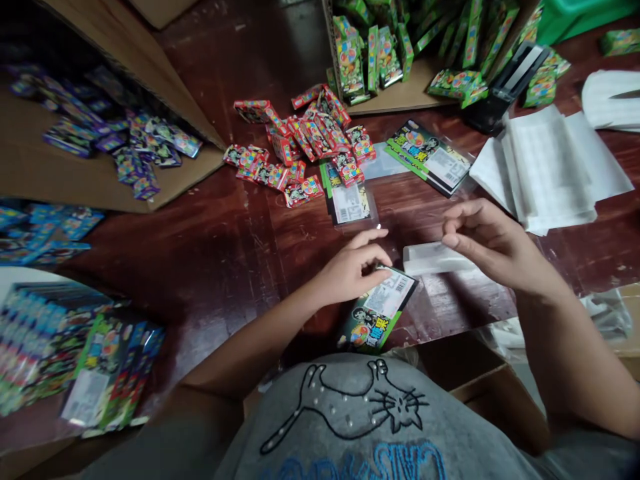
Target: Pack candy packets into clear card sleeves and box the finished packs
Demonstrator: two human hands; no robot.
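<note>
My left hand (pixel 356 268) is at the near table edge. Its thumb and a bent finger close on the top edge of a green and black printed card packet (pixel 373 310), which lies slanted against my shirt. My right hand (pixel 495 248) hovers to the right with thumb and fingertips pinched together; whatever is between them cannot be made out. Just below those fingertips lies a folded white translucent strip (pixel 435 259). Beyond my left hand, a second card packet (pixel 350 203) rests partly under small red candy boxes (pixel 310 137). Another card packet (pixel 425 157) lies further back.
A carton (pixel 390 100) of green boxes stands at the back, beside a black stapler (pixel 510 87). White sheets (pixel 550 170) are stacked right. At left are a carton (pixel 195 163) with purple boxes, blue boxes (pixel 55 230) and rows of filled packets (pixel 60 347). An open carton (pixel 480 380) sits below the edge.
</note>
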